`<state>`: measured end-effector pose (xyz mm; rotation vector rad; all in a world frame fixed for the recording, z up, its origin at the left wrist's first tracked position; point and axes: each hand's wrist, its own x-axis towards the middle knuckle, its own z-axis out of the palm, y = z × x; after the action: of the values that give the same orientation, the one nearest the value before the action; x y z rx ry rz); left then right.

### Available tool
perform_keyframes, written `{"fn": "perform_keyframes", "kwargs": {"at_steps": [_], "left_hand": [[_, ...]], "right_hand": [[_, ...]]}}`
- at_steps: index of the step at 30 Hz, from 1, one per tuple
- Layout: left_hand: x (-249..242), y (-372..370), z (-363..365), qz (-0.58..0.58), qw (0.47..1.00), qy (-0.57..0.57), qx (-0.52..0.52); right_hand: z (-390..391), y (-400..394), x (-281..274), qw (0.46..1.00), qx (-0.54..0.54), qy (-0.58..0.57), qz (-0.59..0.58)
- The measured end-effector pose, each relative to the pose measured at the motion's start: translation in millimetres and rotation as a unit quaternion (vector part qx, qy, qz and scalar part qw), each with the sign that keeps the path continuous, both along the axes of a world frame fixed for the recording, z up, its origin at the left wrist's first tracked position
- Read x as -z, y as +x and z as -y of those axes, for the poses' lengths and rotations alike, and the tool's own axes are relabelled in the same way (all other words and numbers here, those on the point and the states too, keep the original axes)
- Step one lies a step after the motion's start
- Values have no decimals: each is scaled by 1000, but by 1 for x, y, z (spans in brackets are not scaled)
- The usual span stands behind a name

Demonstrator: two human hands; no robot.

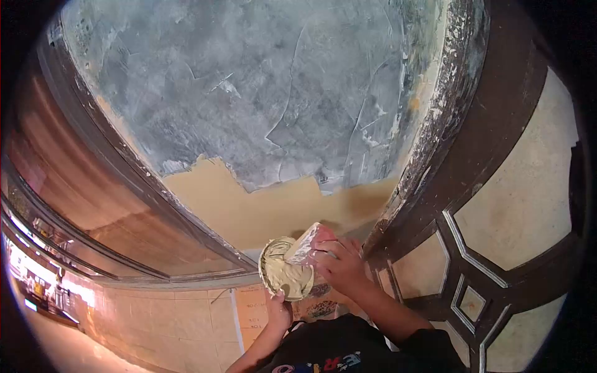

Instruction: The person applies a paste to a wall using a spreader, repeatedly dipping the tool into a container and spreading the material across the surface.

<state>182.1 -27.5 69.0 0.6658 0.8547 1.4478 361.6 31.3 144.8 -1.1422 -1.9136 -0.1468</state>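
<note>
My left hand (pixel 279 306) grips the rim of a round tub (pixel 262 268) from below, thumb over its near edge. Thick, pale greenish-beige paste (pixel 289 277) fills the tub and is smeared along its rim. In my right hand (pixel 341 264) is a paste-coated putty knife (pixel 305 244) with a red part near my fingers. Its blade reaches over the tub and its lower edge meets the paste. Facing me is a wall panel, with rough grey-blue plaster (pixel 267 105) above an uneven edge and smooth beige surface (pixel 273 211) below.
A flaking frame post (pixel 429 140) borders the panel on the right, and a dark frame (pixel 118 140) on the left. Farther right stands a dark wooden door (pixel 497 168) with pale panels. Behind my hands, a printed orange sheet (pixel 252 311) lies on the tiled floor (pixel 180 320).
</note>
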Motion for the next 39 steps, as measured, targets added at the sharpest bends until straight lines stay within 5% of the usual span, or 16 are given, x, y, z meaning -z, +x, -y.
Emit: {"fn": "perform_keyframes", "kwargs": {"at_steps": [12,17,19,21,23,25,27,28,29,32,35,39], "left_hand": [[-10,7,8,-210,974,-22,78],[0,12,10,46,987,-151,28],[5,10,13,52,974,-219,38],[18,6,20,62,972,-226,29],[23,5,24,75,971,-228,17],[21,3,26,97,968,-232,-3],[29,0,28,87,967,-240,-21],[28,0,29,90,968,-233,-25],[29,-2,30,92,969,-226,-29],[26,-2,33,60,967,-243,-49],[25,1,31,59,970,-231,-44],[23,8,32,48,970,-232,-52]], "right_hand": [[2,0,14,996,-10,-67,-51],[-6,17,53,980,-24,-143,-137],[-8,28,72,877,-29,-338,-341],[-17,40,114,842,-75,-322,-426],[-25,54,146,706,-6,-386,-594],[-31,79,217,656,29,-442,-612],[-28,97,288,541,71,-505,-669],[-25,97,300,534,143,-509,-659],[-32,99,318,533,143,-509,-661],[-63,101,342,793,178,-319,-486],[-91,102,250,790,150,-335,-492],[-106,108,311,835,287,-290,-369]]}}
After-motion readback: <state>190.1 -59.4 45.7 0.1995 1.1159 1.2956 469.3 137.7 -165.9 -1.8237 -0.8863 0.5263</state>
